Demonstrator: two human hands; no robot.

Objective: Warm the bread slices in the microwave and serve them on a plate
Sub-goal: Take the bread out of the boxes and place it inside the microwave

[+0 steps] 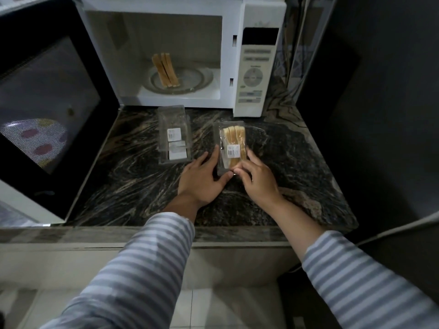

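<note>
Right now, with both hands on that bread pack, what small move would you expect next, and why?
Probably prying the bread pack open. It looks closed, with slices inside, and the left hand steadies its side while the right hand pinches its near edge. An empty pack lies beside it, and bread slices already sit in the open microwave.

place: home kitchen | evidence: white microwave (180, 55) with door swung open, beyond the hands | dark veined stone bench (133, 176) under the hands | clear plastic food packs (174, 135) on it, just ahead of the hands | tiled floor (213, 309) below
</note>
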